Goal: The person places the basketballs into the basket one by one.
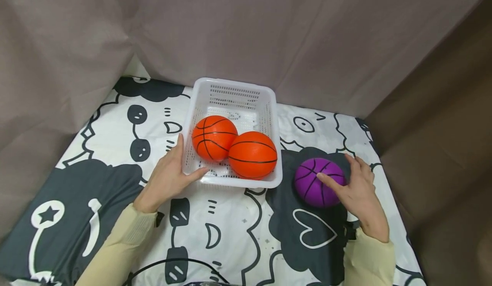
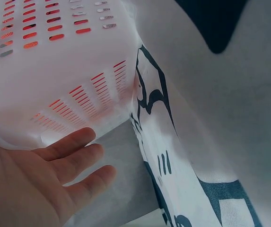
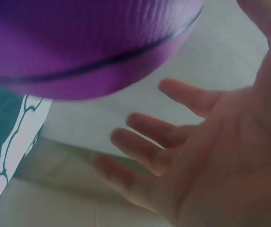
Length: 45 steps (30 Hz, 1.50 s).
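Observation:
A white plastic basket (image 1: pixel 234 184) with slotted walls holds two orange toy basketballs (image 1: pixel 214 138), one nearer its left side and the other toward the front right. My left hand (image 1: pixel 167 177) is at the basket's front left corner, thumb reaching over the rim and the other fingers extended along the outside. In the left wrist view those fingers (image 2: pixel 83 153) are spread beside the slotted wall. To the right of the basket, a purple basketball (image 1: pixel 313 183) rests on the cloth. My right hand (image 1: pixel 360 192) is spread around its right side; in the right wrist view, a gap separates fingers and ball.
A black, grey and white cartoon cloth (image 1: pixel 230 234) covers the table. Grey-brown fabric (image 1: pixel 246 29) hangs behind the basket and along both sides. A black cable (image 1: pixel 177 259) curves across the front edge.

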Each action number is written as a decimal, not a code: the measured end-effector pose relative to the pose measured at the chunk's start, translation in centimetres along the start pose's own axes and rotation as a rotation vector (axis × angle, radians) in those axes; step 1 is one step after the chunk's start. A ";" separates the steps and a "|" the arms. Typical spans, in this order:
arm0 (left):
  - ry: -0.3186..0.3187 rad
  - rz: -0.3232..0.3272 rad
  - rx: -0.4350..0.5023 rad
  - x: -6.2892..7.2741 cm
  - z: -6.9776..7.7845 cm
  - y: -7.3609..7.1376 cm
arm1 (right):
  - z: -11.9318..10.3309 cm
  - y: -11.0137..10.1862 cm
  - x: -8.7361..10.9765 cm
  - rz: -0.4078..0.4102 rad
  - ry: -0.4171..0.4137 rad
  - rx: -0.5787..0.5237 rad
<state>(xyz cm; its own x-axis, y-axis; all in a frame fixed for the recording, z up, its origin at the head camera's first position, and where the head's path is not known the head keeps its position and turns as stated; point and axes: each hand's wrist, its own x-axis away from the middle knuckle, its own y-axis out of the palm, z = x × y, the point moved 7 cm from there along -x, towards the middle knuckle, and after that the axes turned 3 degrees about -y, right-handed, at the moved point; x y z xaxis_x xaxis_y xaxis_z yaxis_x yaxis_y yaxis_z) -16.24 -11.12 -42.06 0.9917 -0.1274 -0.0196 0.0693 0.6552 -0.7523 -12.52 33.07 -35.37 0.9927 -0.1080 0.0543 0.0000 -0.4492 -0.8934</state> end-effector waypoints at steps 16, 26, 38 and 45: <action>-0.011 -0.005 0.006 0.0 -0.2 0.2 | 1.0 2.9 0.0 -0.259 0.030 -0.035; -0.018 -0.012 0.010 0.1 -0.3 0.2 | 1.1 3.3 -0.4 -0.229 0.030 -0.036; -0.016 -0.006 0.011 0.1 -0.2 0.2 | 1.5 1.8 -0.9 -0.086 0.048 -0.084; -0.022 -0.015 0.011 0.0 -0.2 0.2 | 0.2 -0.6 -2.2 0.078 0.051 -0.152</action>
<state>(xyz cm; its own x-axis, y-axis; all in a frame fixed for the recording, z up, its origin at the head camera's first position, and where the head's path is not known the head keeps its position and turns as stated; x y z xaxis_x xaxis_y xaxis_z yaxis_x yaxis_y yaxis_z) -16.27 -11.13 -42.39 0.9927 -0.1204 0.0063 0.0850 0.6616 -0.7450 -14.71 33.78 -34.99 0.9814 -0.1913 0.0135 -0.0991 -0.5662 -0.8183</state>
